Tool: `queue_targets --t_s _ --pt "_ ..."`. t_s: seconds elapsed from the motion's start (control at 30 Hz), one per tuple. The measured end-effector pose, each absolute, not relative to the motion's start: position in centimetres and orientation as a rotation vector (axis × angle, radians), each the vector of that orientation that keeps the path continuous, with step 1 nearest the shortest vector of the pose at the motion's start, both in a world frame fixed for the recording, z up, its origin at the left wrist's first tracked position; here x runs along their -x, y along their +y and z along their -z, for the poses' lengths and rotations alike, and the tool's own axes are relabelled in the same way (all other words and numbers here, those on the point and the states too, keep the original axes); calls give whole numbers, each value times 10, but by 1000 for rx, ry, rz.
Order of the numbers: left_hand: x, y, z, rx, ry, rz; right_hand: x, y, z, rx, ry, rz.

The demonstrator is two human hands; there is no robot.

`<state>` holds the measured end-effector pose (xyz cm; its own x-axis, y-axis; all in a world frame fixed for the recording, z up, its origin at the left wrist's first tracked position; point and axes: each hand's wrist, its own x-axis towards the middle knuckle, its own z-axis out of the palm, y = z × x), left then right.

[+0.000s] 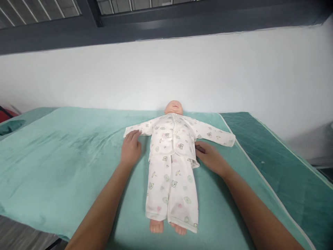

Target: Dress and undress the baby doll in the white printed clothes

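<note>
A baby doll (173,107) lies on its back in a white printed long-sleeved shirt (169,133) and matching trousers (171,187). The shirt's front is closed, its hem lies over the trousers' waist, and both sleeves spread outward. Bare doll feet show below the trouser legs. My left hand (131,147) rests open, its fingertips on the sleeve at the left of the picture. At the shirt's right-hand side edge, my right hand (210,157) is closed with curled fingers on the cloth; its fingertips are partly hidden.
A light green cover (65,156) lies under the doll, with a darker green cloth (281,166) at the right. Behind the doll's head rises a white wall (166,73) below a dark beam (166,27). Something red (5,115) shows at the far left edge.
</note>
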<state>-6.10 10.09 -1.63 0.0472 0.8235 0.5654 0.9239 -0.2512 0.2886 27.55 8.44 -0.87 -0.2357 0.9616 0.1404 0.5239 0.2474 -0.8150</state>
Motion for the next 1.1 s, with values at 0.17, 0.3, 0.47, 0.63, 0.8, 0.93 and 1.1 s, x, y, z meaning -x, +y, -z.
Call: queue_targets --t_s 0.17,0.3,0.47,0.63,0.8,0.93,1.1 --pt "38 63 10 2413 -1958 1132 -284 75 -2 1339 -1745 -996" --pt "25 26 4 2543 -2090 1151 -286 63 -12 1229 -1978 -1204" --pt "20 5 4 2504 -2211 1182 -282 52 -23 1155 -2065 -1341" --pt "18 12 11 2466 -2128 973 -278 52 -20 1255 -2126 -1149" --pt "16 18 10 2413 -2076 909 -274 53 -12 1320 -2170 -906" --pt "16 16 11 2260 -2093 1094 -278 50 -13 1276 -2215 -765" --pt "14 13 14 2125 -2126 1003 -283 46 -17 1164 -2293 -768"
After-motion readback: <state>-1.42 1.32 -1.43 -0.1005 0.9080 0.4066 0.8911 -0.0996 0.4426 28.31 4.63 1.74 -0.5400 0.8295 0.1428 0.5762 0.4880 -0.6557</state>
